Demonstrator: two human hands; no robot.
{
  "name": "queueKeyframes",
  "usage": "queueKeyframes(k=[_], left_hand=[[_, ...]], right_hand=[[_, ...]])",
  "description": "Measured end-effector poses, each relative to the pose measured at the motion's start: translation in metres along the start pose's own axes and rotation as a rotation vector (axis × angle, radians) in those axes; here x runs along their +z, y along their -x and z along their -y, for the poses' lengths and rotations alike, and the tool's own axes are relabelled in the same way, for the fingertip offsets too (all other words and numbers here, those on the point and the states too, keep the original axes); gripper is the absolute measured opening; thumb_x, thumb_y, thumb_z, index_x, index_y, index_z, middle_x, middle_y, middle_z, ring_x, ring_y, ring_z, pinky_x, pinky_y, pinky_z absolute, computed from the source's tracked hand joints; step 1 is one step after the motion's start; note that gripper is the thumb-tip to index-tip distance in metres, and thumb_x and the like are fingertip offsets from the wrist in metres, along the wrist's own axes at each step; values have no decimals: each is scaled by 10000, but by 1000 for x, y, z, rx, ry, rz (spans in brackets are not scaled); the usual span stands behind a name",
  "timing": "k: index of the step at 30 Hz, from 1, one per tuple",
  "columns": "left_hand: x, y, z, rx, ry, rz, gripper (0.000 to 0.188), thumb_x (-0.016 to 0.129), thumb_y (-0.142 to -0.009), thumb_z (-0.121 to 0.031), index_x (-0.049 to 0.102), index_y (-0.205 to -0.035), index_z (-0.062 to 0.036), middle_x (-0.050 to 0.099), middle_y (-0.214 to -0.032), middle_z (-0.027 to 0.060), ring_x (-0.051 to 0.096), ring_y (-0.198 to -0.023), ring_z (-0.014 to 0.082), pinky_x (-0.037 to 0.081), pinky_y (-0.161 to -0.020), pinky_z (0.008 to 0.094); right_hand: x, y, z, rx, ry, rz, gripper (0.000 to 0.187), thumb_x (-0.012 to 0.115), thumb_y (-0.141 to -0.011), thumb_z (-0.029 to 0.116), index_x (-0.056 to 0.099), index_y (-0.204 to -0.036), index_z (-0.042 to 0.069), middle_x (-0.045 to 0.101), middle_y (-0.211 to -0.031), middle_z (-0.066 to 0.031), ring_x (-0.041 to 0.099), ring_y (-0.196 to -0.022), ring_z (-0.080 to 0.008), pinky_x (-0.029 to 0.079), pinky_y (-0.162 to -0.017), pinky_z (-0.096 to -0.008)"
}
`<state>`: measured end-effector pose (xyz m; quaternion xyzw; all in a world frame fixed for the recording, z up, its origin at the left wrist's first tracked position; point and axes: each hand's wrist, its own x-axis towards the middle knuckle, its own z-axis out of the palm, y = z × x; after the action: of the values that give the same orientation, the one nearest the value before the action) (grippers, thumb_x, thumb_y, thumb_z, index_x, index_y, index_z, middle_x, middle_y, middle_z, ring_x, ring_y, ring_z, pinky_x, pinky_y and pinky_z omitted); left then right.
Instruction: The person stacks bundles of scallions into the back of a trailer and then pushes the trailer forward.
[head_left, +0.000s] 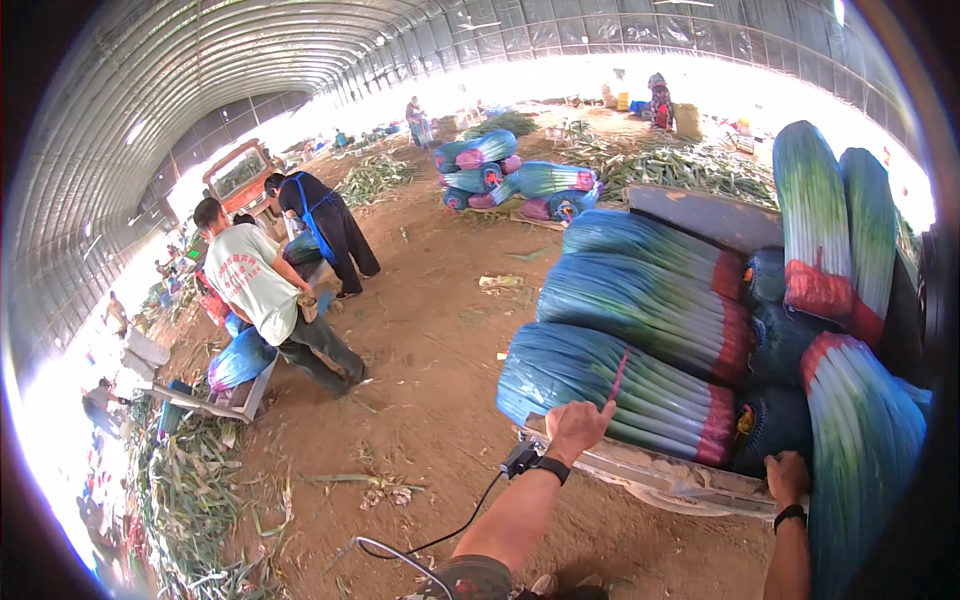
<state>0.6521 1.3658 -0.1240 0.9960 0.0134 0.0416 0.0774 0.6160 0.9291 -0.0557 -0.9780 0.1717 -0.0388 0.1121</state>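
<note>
Long net bags packed with green onions lie on a flatbed cart on the right, blue netting at one end and red at the other. My left hand [578, 428] is closed at the near edge, against the closest green onion bag [590, 375]. From its fingers a thin red strap [620, 372] runs up across that bag. My right hand [788, 477] has its fingers curled, between the dark round end of a bag [772, 430] and another green onion bag [862, 440] at the far right. What it grips, if anything, is hidden.
The cart's wooden edge [660, 470] runs below my hands. More bags [520, 180] are piled farther back. Two people [260, 265] [325, 220] bend over a second cart [245, 405] on the left. Loose leaves [195, 500] litter the dirt floor [430, 340].
</note>
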Motion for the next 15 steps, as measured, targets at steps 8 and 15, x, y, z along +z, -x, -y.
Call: queueKeyframes(k=[8,15], left_hand=[[-48,-1,-29,-231,200,169,741,359,-969,-670,796,-959,-72,751,-991,206,723,-978,381,538,-866,475],[-38,-3,1,-244,81,111,727,396,-960,-679,801,-975,-76,750,-1007,207,713,-1007,391,520,-870,472]], right_hand=[[36,-15,-48,-47,28,-139,354,693,-784,366,751,-782,17,713,-859,-239,688,-819,-452,533,-723,-542],[13,-12,2,10,-29,34,412,654,-767,433,783,-848,50,721,-936,-262,704,-912,-452,555,-822,-552]])
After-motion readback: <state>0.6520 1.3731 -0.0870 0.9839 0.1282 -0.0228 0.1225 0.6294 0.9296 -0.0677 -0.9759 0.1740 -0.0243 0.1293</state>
